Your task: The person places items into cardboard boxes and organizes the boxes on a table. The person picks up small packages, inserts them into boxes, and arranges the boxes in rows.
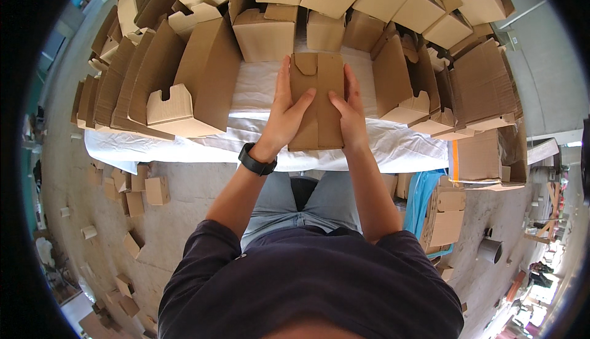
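Note:
A closed brown cardboard box (326,118) is held upright in front of me, above the near edge of the table. Its face shows a seam down the middle and a rounded tab tucked in near the top. My left hand (289,113) grips its left side, thumb resting on the face and fingers along the edge. On the right side, my right hand (351,108) grips it the same way, thumb also on the face. A black watch (257,159) is on my left wrist. The underside of the box is hidden.
A white cloth (258,131) covers the table. Open cardboard boxes (206,74) stand in rows on the left, with more boxes (405,87) on the right and a stack behind. Small boxes (157,190) lie on the floor at left. A blue plastic sheet (419,201) hangs beside cartons at right.

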Demonstrator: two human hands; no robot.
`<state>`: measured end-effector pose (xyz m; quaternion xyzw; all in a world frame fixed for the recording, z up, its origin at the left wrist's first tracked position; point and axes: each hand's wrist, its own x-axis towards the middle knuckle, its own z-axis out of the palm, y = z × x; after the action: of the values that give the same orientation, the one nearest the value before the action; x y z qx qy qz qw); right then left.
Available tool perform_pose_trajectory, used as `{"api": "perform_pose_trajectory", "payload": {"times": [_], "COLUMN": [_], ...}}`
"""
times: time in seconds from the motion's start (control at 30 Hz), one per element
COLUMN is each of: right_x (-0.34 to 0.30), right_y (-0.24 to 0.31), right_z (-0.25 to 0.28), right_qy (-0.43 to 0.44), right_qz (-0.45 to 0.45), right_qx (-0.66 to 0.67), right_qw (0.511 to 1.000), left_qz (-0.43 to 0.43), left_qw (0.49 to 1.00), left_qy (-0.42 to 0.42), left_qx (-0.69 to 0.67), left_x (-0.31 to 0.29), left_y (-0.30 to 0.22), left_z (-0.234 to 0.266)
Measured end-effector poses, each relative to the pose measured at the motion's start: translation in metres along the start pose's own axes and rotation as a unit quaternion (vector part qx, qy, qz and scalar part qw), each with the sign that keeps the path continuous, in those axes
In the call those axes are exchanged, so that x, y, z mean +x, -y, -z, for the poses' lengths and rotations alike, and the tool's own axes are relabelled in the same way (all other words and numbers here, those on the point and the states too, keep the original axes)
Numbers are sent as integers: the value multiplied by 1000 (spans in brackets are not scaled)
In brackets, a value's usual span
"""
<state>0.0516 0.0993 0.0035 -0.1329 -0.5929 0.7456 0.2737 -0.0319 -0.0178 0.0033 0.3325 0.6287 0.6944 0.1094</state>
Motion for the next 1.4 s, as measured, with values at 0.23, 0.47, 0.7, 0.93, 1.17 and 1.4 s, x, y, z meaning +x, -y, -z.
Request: {"api": "perform_pose_trajectory", "payload": {"times": [0.23,0.47,0.7,0.93,1.17,1.4], "right_x": [1,-12,-23,-50,-18,21], "right_y": [10,48,-2,-25,11,38], "right_z": [5,10,73,76,46,3], "right_qy": [20,88,99,150,65,94], "right_qz": [-19,44,10,-120,-20,-23], "right_qx": [-75,-6,54,-74,-151,-386], "right_qw": [997,995,994,979,986,918], "left_qz": [22,-89,-137,7,17,83], "left_qw": [999,993,975,998,1000,996], "left_qy": [8,1,91,35,23,-12], "left_qx": [31,84,150,47,11,-42], "left_x": [8,-11,-57,-91,-59,-24], "left_y": [-7,-43,-13,23,4,0], "left_z": [-11,-7,7,6,24,11]}}
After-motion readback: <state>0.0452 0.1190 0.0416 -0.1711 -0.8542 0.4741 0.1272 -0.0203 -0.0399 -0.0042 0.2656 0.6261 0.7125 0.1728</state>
